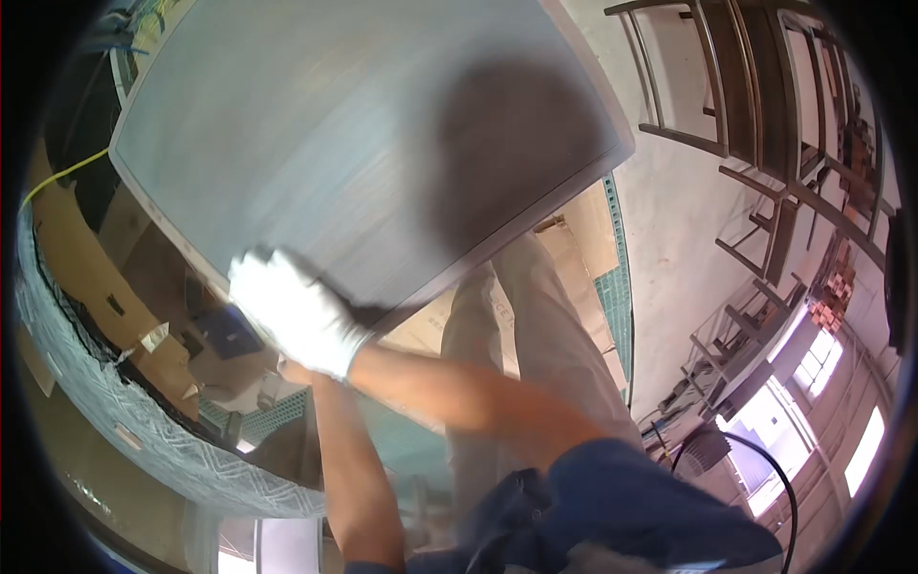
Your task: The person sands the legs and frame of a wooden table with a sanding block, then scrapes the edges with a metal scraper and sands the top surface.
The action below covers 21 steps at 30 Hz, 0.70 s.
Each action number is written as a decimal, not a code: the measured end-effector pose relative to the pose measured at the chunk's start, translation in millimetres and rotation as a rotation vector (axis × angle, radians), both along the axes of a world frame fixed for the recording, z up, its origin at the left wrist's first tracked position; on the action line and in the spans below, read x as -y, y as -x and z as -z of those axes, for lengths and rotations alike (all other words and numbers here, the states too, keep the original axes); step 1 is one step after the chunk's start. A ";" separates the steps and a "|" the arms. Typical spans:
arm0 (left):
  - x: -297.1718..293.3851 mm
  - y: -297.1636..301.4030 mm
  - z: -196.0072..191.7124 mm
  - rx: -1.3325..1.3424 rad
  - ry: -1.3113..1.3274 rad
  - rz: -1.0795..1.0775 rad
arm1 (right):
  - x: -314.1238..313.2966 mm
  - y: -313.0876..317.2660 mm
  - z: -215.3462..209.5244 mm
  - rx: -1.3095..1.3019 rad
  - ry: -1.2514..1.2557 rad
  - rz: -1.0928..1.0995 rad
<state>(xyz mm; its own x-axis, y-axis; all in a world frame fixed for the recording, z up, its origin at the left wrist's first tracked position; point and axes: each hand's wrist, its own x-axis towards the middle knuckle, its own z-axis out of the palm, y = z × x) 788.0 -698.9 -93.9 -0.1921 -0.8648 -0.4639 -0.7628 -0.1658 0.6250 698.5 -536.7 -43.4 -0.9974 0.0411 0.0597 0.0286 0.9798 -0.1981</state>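
A large, flat grey panel (316, 143) with a paler rim fills the upper middle, tilted in front of me. My right hand (296, 311), in a white glove, reaches across to the panel's lower left edge. Its fingers are bent together over that edge; whatever may lie under them is hidden. My bare left hand (295, 372) is just below the glove, mostly covered by it, so its fingers do not show clearly. Beside it is a small pale metallic thing (269, 390), too blurred to name. A dark round shadow falls on the panel's right part.
Flattened cardboard (583, 230) and green perforated matting (617, 287) lie around my legs. A curved grey-blue covered rim (143, 435) runs along the left, with brown cardboard (91, 258) inside it. Dark wooden frames (746, 86) stand at right, near stacked reddish wood pieces (834, 287).
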 end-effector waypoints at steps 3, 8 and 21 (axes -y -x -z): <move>22.5 -3.2 16.6 -0.008 0.077 0.013 | 22.4 -14.4 8.1 -0.028 0.084 -0.113; 3.6 -2.8 12.7 0.090 0.039 0.039 | -200.0 -29.2 -2.2 -0.049 0.052 0.302; -35.6 -9.0 -48.1 -0.260 0.392 0.556 | -234.3 -69.7 -11.8 0.074 0.741 -0.022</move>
